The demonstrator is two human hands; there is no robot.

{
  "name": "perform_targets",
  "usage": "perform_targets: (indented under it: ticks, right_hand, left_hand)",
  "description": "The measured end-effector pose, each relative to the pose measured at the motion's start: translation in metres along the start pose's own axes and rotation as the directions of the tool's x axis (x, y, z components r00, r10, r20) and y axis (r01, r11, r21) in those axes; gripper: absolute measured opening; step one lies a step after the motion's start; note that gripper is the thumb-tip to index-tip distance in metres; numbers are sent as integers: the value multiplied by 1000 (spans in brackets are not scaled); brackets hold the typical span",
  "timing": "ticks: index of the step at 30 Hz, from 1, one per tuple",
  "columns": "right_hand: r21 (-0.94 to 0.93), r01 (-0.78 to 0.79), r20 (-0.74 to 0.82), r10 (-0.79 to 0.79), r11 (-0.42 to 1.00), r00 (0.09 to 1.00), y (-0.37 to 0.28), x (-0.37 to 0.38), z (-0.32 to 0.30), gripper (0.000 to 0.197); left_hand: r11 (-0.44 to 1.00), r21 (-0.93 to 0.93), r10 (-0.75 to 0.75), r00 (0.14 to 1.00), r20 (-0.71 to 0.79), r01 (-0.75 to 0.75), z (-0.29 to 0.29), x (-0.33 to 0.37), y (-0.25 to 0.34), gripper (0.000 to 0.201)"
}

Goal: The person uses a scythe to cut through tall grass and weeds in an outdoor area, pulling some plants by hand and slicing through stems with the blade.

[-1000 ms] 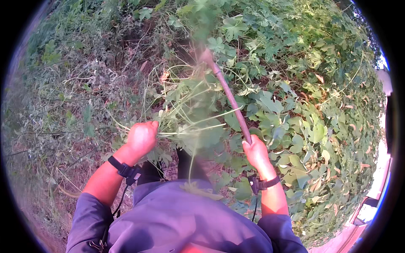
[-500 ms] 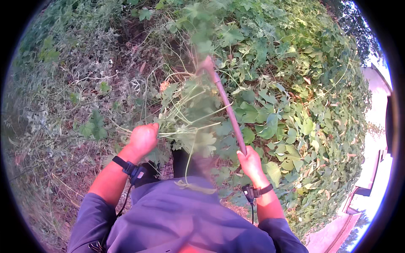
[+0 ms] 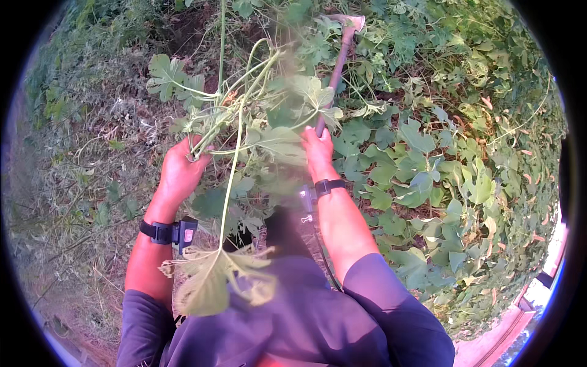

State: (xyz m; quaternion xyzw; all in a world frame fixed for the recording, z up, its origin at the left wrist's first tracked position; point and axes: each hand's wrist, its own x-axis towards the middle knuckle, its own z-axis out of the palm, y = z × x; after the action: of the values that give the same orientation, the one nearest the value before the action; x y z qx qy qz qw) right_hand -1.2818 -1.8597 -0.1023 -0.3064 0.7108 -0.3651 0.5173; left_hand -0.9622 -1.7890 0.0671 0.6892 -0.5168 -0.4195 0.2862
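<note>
Closed around several green stems, my left hand holds a bunch of leafy vines in front of me. One long stem hangs back toward my body and ends in a pale, drooping leaf. My right hand grips the lower end of a wooden-handled tool that looks like a sickle or small hoe. Its handle slants up and away to the right, and the metal head lies at the far end among foliage. A large leaf partly covers the right fingers.
Dense broad-leaved vines cover the ground on the right. Dry, tangled stems and withered growth spread over the left. At the far right rim stands part of a pale wall or building. A blurred strip runs down the middle.
My right hand has moved forward and left, carrying the tool, whose head is now farther away. My left hand has moved slightly forward and left with the vines, which are raised closer to view.
</note>
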Motion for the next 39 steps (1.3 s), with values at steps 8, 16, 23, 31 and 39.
perform_targets:
  ticks: [8, 16, 23, 31, 39]
  right_hand:
    - [416, -370, 353, 228, 831, 907, 64, 31, 77, 40]
    - [373, -392, 487, 182, 841, 854, -6, -12, 42, 37]
    - [301, -388, 375, 266, 871, 888, -40, -113, 8, 28]
    - [147, -148, 249, 109, 978, 962, -11, -117, -5, 23]
    - [309, -62, 245, -16, 949, 969, 13, -94, -69, 27]
  left_hand:
    - [979, 150, 63, 902, 427, -140, 24, -9, 27, 25]
    - [949, -282, -134, 990, 41, 140, 65, 58, 7, 28]
    - [733, -456, -321, 848, 423, 505, 156, 136, 40, 33]
    - [573, -468, -223, 677, 701, 673, 220, 129, 29, 31]
    - [739, -324, -370, 758, 537, 591, 189, 126, 29, 19]
